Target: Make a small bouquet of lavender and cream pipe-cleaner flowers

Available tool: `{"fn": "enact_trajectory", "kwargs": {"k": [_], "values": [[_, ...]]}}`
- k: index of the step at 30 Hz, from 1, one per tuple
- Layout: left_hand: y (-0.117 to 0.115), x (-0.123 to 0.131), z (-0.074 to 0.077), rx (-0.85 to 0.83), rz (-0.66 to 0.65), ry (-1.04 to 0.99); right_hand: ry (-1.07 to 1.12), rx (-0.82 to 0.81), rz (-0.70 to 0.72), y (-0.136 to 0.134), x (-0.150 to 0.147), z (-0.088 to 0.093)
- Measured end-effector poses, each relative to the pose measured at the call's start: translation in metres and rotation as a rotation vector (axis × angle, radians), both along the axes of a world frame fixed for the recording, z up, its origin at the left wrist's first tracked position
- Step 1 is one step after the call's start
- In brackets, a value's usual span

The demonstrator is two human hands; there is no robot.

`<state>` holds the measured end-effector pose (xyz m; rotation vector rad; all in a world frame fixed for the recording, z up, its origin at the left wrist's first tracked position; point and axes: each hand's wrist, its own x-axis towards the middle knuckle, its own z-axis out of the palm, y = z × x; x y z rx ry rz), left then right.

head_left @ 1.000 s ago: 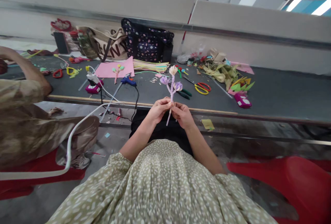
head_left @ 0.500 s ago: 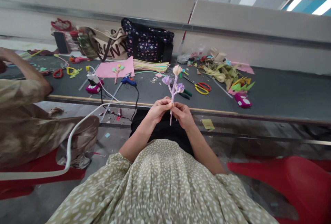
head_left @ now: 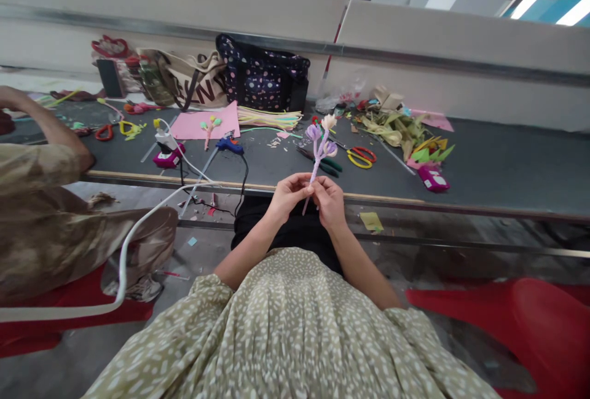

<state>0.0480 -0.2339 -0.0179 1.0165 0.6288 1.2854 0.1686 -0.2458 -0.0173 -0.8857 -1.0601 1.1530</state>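
A purple pipe-cleaner flower stem [head_left: 317,164] leans a little to the right above the table's front edge. It bears two purple blooms and a cream one at the top. My left hand [head_left: 291,195] pinches the lower stem from the left. From the right, my right hand [head_left: 329,201] grips it at the same height, and the fingers of both hands meet. The thin stem end sticks out below them. Behind the flower lie dark-handled pliers [head_left: 329,168] and scissors with red and yellow handles [head_left: 362,157].
A blue glue gun [head_left: 230,144], a pink sheet [head_left: 184,124], a magenta power socket [head_left: 169,156] and bundled pipe cleaners [head_left: 270,118] lie left. Bags [head_left: 265,76] stand behind. Husk leaves [head_left: 394,131] lie right. A person's arm [head_left: 53,128] rests at far left.
The flower has tilted to the right, its blooms shifting right and the stem's lower end rising slightly. Both hands still hold it, with small finger shifts.
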Motion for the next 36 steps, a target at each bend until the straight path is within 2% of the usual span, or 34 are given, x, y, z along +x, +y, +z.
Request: {"fn": "enact_trajectory", "kwargs": {"k": [9,15,22,31,36], "values": [[0.000,0.001,-0.003,-0.039,-0.008,-0.012,-0.085,0.004,-0.060,-0.001,-0.001,0.000],[0.001,0.002,-0.002,0.025,0.071,0.009,-0.284,0.092,-0.121,-0.003,0.004,-0.004],[0.004,-0.002,0.003,-0.009,0.154,0.049,-0.491,0.157,-0.162,-0.010,0.001,-0.004],[0.004,-0.007,0.006,-0.049,0.103,0.037,-0.551,0.188,-0.112,-0.012,0.006,0.000],[0.004,-0.009,0.006,-0.075,0.072,0.037,-0.576,0.258,-0.114,-0.014,0.007,0.005]]}}
